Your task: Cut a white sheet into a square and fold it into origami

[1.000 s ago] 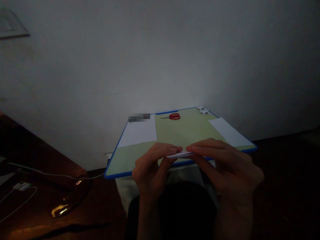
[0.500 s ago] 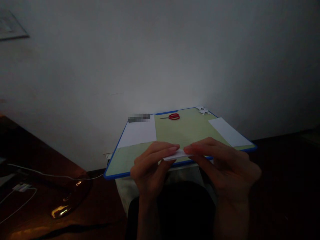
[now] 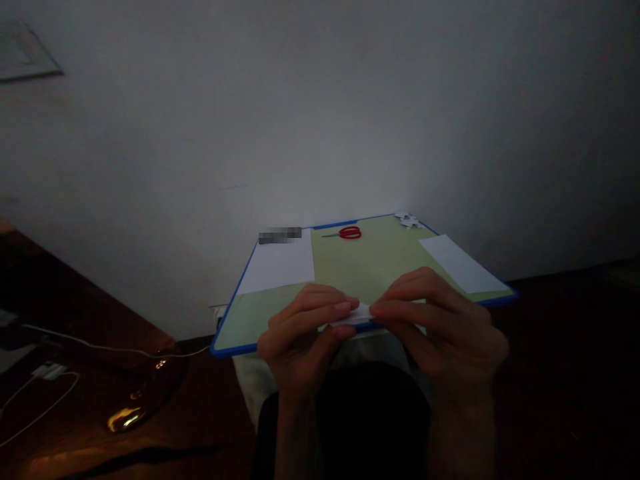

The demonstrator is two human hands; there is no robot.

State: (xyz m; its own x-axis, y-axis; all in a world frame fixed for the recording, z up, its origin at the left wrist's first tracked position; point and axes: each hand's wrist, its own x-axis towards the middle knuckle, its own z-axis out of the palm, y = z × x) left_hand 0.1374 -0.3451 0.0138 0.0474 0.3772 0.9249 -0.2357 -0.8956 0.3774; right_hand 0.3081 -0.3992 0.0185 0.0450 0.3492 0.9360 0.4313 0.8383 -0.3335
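A small folded piece of white paper (image 3: 357, 314) is pinched between my two hands, just above the near edge of a green board with a blue rim (image 3: 370, 263). My left hand (image 3: 307, 333) grips its left end between thumb and fingers. At the right end, the thumb and fingertips of my right hand (image 3: 440, 327) close on the paper. Parts of the paper are hidden behind the fingers, so its full shape cannot be made out.
Red-handled scissors (image 3: 350, 233) lie at the board's back. White sheets lie left (image 3: 280, 263) and right (image 3: 463, 262); a blurred-out dark object (image 3: 280, 235) rests on the left one. Cut paper pieces (image 3: 409, 220) sit back right. A white cable (image 3: 115, 349) runs left, before the wall (image 3: 320, 120).
My right hand has shifted slightly, its fingers higher and its wrist a little left. The left thumb has moved up against the paper, which shows a changed, more pointed outline. The view has shifted slightly.
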